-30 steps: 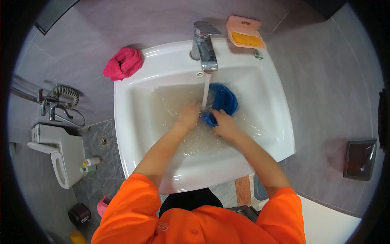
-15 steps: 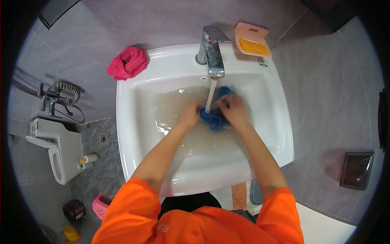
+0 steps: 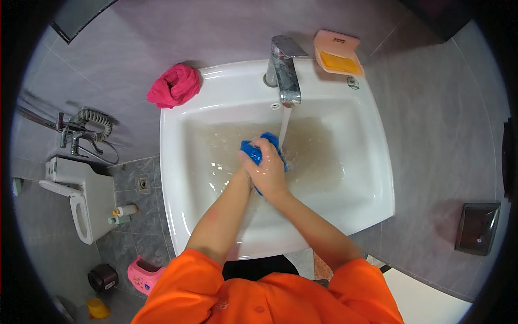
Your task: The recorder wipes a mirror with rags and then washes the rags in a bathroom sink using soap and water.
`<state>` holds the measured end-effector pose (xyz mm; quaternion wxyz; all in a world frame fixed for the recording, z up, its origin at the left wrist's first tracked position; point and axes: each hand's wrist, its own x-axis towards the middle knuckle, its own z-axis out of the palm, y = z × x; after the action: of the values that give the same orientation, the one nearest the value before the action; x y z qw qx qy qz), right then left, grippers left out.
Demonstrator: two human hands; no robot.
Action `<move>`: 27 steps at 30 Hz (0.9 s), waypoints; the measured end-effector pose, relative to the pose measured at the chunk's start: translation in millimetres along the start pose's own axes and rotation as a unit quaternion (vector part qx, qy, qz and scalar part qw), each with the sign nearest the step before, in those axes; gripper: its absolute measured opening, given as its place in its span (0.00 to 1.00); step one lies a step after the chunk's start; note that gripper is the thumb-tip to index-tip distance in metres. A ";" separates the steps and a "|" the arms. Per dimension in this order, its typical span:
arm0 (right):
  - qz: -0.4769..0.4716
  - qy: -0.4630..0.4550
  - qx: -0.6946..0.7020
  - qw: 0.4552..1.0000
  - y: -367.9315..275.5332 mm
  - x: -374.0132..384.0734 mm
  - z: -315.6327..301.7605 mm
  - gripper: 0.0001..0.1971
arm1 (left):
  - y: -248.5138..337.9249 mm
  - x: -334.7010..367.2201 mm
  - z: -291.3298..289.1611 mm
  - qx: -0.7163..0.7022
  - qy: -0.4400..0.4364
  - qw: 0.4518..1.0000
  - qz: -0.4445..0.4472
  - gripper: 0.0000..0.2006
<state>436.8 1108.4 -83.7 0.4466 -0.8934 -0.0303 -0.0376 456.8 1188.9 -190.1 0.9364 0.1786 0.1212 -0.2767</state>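
Observation:
A wet blue cloth (image 3: 252,151) is bunched up between my two hands over the white sink (image 3: 383,183). My right hand (image 3: 268,168) lies on top, its fingers curled round the cloth. Below it, my left hand (image 3: 244,174) is pressed against the same bundle. Most of its fingers are covered by the right hand and the cloth. Loose folds stick out past the hands on several sides. Water runs from the chrome faucet (image 3: 286,75) just beyond the cloth. Cloudy greyish water (image 3: 315,156) stands in the basin.
A bundled pink cloth (image 3: 175,86) rests on the sink's back left corner. At the back right sits a pink soap box (image 3: 339,51) with a yellow bar. Left on the floor are a toilet (image 3: 89,200), bottles (image 3: 124,210) and a pink stool (image 3: 144,275).
Both hands have drawn together left of the stream and gathered the blue cloth, which was spread under the running water, into a bundle. My right hand has moved left across my left hand.

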 end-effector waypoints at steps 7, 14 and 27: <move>0.016 0.014 -0.194 0.981 83.3 31.2 -31.0 0.21 | 11.3 6.0 55.9 0.309 0.297 0.904 0.001 0.22; -0.041 0.047 -0.410 0.910 78.7 41.7 -81.5 0.22 | 30.7 -26.6 25.9 0.766 0.203 0.578 0.196 0.27; -0.295 0.114 -0.229 0.920 -36.2 75.0 -117.5 0.29 | 34.0 14.1 72.0 0.549 0.143 0.817 0.107 0.20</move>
<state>503.6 1037.7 22.5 0.1988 -0.9114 -0.2319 -0.2756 496.6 1179.9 -120.3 0.6791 0.7121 0.0622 -0.1670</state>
